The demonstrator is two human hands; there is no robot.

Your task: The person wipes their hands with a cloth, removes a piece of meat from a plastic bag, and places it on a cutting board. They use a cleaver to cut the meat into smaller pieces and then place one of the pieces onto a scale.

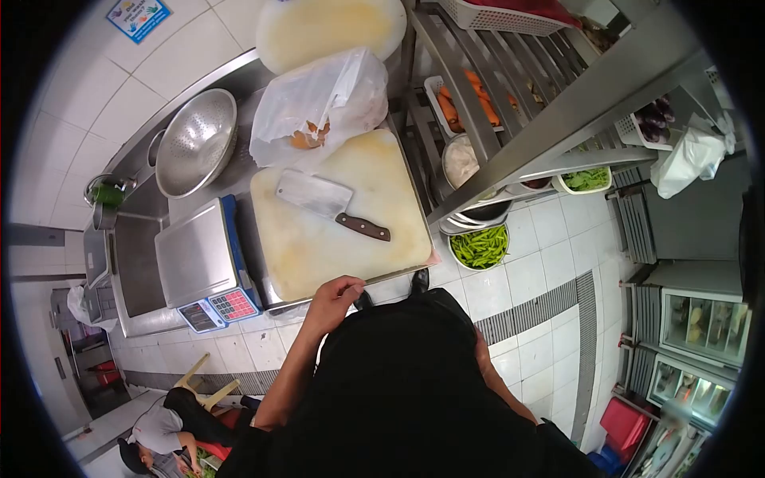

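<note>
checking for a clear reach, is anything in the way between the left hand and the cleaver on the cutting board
Nothing visible is: from the left hand to the cleaver's handle there is only bare cutting board. The plastic bag lies beyond the blade, off that path.

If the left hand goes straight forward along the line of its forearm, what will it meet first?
Probably the near edge of the cutting board, just ahead of the left hand. If the hand is higher, it may pass over the board toward the cleaver; depth is unclear.
</note>
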